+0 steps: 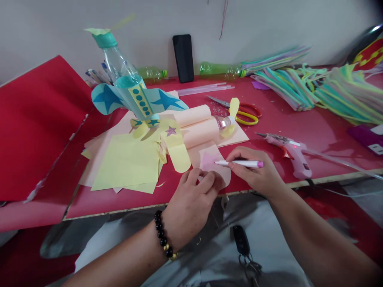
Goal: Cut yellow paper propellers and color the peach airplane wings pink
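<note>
The red-topped work table (pixel 278 119) runs ahead of me, its front edge just past my wrists. My left hand (pixel 191 195) presses curled fingers onto the pale pink paper cut-out (pixel 211 161), though I cannot tell whether the thumb pinches it. My right hand (pixel 254 173) pinches a white marker (pixel 239 163), its tip on the paper beside a pink patch. If the sheet slips, the line could skid or smear. Just beyond lie rolled peach paper (pixel 194 127) and yellow sheets (pixel 125 163); to the right, a nudged pink glue gun (pixel 287 153) could burn me or mar the paper. Farther back stands a plastic-bottle rocket (pixel 131 91).
</note>
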A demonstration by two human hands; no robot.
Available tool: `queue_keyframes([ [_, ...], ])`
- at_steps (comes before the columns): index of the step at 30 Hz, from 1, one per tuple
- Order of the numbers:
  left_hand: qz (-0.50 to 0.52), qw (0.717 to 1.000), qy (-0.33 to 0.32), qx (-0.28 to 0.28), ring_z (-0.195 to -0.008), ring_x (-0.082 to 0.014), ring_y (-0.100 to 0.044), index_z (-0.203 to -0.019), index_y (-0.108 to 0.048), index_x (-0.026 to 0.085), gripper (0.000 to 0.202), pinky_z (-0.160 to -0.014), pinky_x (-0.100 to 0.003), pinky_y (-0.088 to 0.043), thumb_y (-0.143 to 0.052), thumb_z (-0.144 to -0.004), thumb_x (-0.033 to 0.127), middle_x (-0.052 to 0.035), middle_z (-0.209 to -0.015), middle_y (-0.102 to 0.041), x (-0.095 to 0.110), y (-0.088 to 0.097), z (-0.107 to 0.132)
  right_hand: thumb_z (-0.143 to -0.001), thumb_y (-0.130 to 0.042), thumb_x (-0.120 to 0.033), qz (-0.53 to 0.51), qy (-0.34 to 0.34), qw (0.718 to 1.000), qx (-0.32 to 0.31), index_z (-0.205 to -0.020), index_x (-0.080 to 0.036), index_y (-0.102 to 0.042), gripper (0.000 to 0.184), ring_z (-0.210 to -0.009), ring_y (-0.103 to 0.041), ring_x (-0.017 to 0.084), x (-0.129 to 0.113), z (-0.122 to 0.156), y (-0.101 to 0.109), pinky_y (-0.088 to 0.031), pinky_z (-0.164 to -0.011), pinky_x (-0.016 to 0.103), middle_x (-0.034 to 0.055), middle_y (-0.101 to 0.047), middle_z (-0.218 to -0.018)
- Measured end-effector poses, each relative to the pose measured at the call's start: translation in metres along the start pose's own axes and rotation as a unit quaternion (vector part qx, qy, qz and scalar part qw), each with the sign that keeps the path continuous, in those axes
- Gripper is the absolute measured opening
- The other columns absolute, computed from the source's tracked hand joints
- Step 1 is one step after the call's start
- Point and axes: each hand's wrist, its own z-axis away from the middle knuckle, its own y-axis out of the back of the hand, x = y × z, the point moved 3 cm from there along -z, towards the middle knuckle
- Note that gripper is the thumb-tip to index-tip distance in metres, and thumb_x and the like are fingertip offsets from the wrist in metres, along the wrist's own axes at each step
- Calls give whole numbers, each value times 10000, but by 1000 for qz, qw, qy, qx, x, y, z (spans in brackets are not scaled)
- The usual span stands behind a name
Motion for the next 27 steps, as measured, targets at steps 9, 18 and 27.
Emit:
queue_keyframes([
  [9, -2, 1000, 3, -2, -1083, -251, -410, -1283, -493, 195, 341, -980, -445, -407, -414, -951, 202, -54, -1231, -523, 0, 1, 0, -808, -582, -148, 2, 2, 1000, 3, -736, -201, -603, 92, -602, -518, 134, -1, 0, 1, -383, -536, 254, -11, -600, -666],
  [18, -14, 1000, 3, -8, -1105, -265, -405, -1314, -478, 189, 368, -997, -451, -400, -398, -955, 210, -48, -1292, -503, 0, 2, 1, -795, -577, -128, -8, 19, 1000, -10, -742, -194, -614, 93, -571, -496, 121, -2, 1, 0, -370, -517, 245, -19, -582, -646],
  [27, -18, 1000, 3, 2, -1093, -248, -406, -1303, -489, 196, 358, -1006, -455, -392, -379, -965, 226, -54, -1280, -516, 0, 1, 0, -792, -576, -140, -17, 12, 1000, -9, -729, -191, -615, 90, -567, -497, 125, -2, 0, 0, -366, -511, 248, -15, -583, -637],
])
